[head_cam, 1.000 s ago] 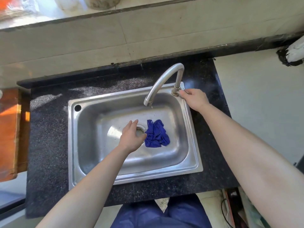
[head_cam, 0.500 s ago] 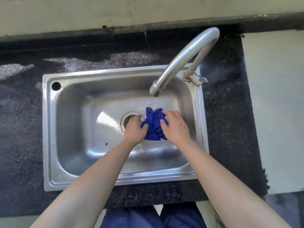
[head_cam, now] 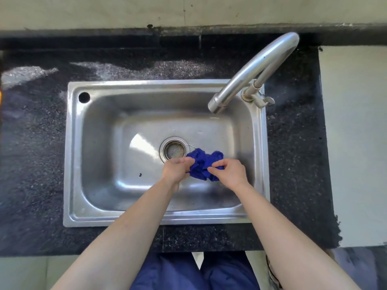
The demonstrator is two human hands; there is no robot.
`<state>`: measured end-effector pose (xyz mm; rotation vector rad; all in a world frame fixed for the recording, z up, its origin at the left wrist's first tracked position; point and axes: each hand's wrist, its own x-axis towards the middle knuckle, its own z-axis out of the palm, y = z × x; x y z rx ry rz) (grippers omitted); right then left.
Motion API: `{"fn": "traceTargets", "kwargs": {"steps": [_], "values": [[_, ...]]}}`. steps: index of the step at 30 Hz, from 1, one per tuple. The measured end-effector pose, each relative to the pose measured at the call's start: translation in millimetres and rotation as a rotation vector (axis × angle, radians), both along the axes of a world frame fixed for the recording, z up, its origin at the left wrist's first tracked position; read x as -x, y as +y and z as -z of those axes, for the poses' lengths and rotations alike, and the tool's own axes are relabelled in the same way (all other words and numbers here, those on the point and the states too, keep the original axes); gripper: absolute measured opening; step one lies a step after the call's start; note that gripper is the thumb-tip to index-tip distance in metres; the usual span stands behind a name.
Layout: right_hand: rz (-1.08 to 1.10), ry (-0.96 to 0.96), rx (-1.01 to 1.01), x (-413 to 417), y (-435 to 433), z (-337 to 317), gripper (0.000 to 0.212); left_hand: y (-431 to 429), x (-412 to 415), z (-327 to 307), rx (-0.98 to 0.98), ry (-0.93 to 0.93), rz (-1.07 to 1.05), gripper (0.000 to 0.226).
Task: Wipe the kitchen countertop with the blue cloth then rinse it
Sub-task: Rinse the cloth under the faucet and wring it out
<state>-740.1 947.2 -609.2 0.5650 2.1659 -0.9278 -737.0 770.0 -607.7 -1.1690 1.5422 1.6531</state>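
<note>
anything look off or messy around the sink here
A small dark speck sits on the sink floor left of the blue cloth, and pale streaks smear the black countertop behind it. Nothing else stands out.

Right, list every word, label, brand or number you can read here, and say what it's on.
None: no lettering shows on the sink, the faucet, the blue cloth or the countertop.

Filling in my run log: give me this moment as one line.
step: rinse | blue cloth: bunched in sink beside drain | left hand: grips blue cloth | right hand: pinches blue cloth
</note>
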Motion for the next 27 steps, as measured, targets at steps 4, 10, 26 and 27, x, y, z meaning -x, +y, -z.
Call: {"fn": "traceTargets", "kwargs": {"steps": [4,10,26,27], "values": [[-0.148,0.011,0.016,-1,-3,-16,0.032,-24,-3,-21,-0.117,0.03,-0.014,0.017],[-0.332,0.184,0.094,15,-41,-56,0.067,-58,9,-90,-0.187,0.216,0.263,0.023],[-0.163,0.555,0.275,25,-141,-188,0.033,-173,42,-254,0.054,0.722,0.18,0.02],[-0.143,0.57,0.278,25,-145,-191,0.031,-178,42,-258,0.046,0.739,0.152,0.02]]}}
